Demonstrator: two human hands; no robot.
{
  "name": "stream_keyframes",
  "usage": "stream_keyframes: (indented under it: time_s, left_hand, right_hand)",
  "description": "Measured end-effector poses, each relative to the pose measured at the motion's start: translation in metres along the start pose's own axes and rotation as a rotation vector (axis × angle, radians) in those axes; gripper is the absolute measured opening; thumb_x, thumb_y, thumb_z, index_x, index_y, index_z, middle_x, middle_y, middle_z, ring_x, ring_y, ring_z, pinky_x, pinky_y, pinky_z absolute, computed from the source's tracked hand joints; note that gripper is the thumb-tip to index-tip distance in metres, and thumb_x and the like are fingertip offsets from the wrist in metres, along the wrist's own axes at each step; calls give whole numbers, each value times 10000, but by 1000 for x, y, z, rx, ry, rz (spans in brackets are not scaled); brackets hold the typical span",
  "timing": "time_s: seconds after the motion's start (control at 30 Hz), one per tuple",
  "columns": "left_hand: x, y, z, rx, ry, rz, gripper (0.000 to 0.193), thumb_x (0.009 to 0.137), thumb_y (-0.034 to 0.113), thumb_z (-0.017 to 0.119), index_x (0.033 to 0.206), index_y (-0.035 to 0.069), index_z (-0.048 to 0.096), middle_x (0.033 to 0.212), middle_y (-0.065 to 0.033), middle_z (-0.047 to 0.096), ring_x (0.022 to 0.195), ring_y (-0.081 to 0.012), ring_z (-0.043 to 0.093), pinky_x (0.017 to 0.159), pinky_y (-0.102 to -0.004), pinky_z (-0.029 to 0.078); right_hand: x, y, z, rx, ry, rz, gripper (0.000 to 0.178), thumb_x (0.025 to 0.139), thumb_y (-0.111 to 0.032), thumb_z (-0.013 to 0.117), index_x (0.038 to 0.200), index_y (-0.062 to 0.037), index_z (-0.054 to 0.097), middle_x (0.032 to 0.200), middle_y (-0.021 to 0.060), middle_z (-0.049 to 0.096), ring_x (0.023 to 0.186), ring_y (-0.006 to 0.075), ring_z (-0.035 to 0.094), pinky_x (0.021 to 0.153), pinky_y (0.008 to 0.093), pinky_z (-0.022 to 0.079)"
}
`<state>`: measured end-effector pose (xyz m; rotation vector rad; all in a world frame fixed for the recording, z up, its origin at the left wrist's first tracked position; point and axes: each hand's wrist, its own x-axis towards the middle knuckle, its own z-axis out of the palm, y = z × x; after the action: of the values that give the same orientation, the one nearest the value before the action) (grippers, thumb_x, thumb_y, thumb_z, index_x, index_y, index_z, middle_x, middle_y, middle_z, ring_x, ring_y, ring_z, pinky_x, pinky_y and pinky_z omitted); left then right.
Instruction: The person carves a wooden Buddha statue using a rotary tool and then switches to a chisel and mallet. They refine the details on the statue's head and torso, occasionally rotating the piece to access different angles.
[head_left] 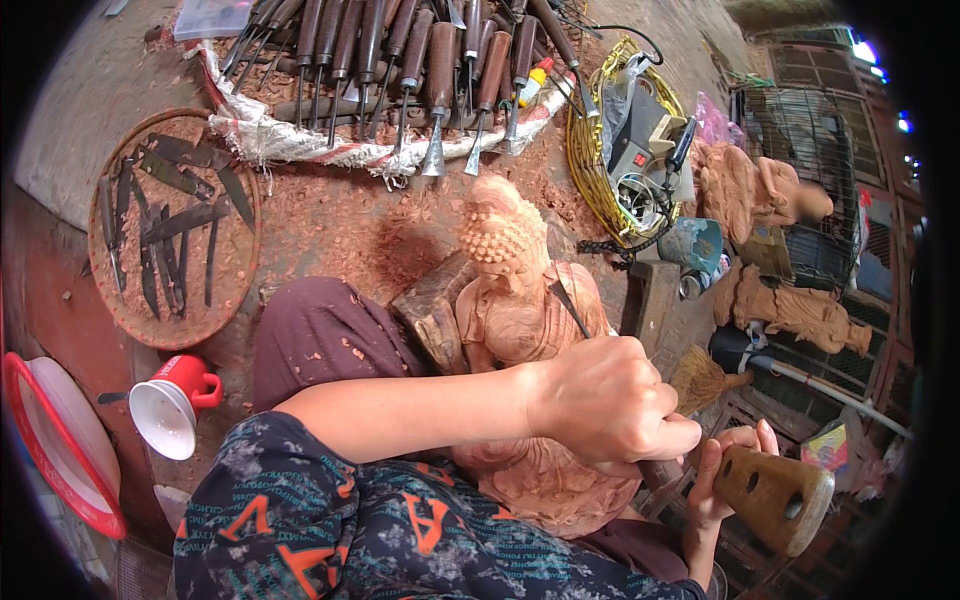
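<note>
A reddish wooden seated figure (520,330), with a head of small round curls, stands upright between my knees. My left hand (610,400) is a closed fist around a carving chisel (570,308). The blade comes out above the fist and its tip is at the figure's shoulder; whether it bites into the wood I cannot tell. Below the fist the end of the handle shows. At the lower right my right hand (712,485) grips a wooden mallet (778,497) with holes in its face, close to that handle end. My left forearm hides the figure's middle.
Many wooden-handled chisels (440,70) lie on a cloth-wrapped rim ahead. A round tray (250,285) of blades, a red mug (180,400) and a red-rimmed basin (95,500) are left. Right are a yellow basket (590,170), a can (690,286), a broom (700,380) and carved figures (745,190).
</note>
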<state>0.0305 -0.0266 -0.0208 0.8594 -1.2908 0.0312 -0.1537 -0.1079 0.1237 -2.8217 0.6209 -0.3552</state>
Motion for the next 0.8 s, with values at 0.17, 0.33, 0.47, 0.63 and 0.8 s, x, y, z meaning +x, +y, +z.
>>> stream_keyframes:
  time_s: [0.17, 0.33, 0.47, 0.63, 0.8]
  left_hand:
    - [-1, 2, -1, -10, -34, -50, 232, 654, 263, 664, 687, 127, 478, 514, -37, 520, 465, -236, 589, 379, -364, 411]
    - [-2, 1, -1, -41, -54, -49, 298, 609, 309, 708, 700, 137, 483, 520, -34, 526, 469, -243, 589, 384, -372, 410]
    - [2, -5, -9, -126, -40, -89, 296, 618, 310, 705, 713, 137, 485, 530, -35, 533, 476, -262, 585, 387, -391, 406]
    - [5, -7, -21, -188, -30, -140, 269, 620, 263, 700, 722, 130, 490, 540, -43, 536, 491, -284, 580, 413, -415, 415]
    - [7, -11, -24, -245, 43, -146, 254, 616, 232, 695, 741, 119, 505, 550, -48, 541, 509, -290, 579, 436, -414, 417]
  right_hand:
    - [-3, 7, -1, -37, -24, -28, 596, 871, 9, 608, 1369, 33, 283, 830, 70, 512, 703, 126, 481, 668, 259, 418]
    - [-2, 8, -2, -63, -46, -72, 601, 869, 19, 604, 1372, 30, 275, 840, 77, 509, 702, 127, 479, 650, 257, 424]
    - [1, 2, -3, -12, -30, -100, 600, 870, 24, 596, 1373, 29, 268, 854, 88, 517, 727, 147, 499, 664, 279, 437]
    - [8, 8, -3, -319, 30, -329, 576, 846, 41, 631, 1335, 13, 327, 767, 96, 503, 632, 196, 466, 556, 322, 385]
    - [9, 3, -2, -287, 72, -294, 527, 839, 54, 645, 1302, 20, 397, 830, 115, 526, 704, 197, 496, 630, 321, 394]
